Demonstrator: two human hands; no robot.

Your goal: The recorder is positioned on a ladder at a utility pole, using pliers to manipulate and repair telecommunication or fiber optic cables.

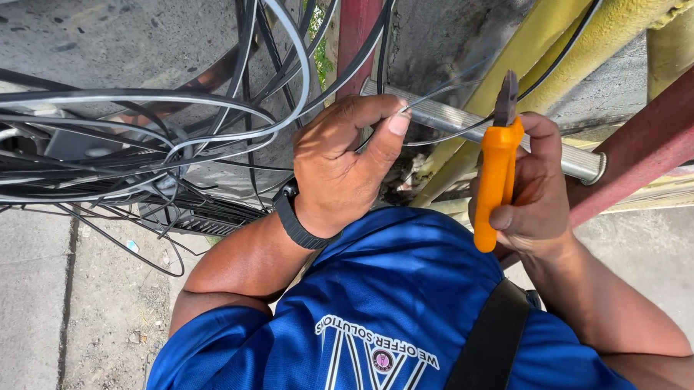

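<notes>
My left hand (344, 168), with a black band on its wrist, pinches a thin grey wire (445, 88) between thumb and forefinger. The wire runs up and to the right toward dark cables. In my right hand (538, 192) are orange-handled cutters (496, 178), held upright in my fist. Their dark jaws (507, 97) point up and sit just right of the pinched wire, in front of a ribbed metal tube (448, 121). I cannot tell whether the jaws touch the wire.
A dense tangle of black and grey cables (130, 141) hangs at the left against a concrete surface. Yellow pipes (560, 34) and a red beam (653, 138) cross at the right, and a red pole (356, 18) rises behind my left hand. Pavement (28, 306) lies far below.
</notes>
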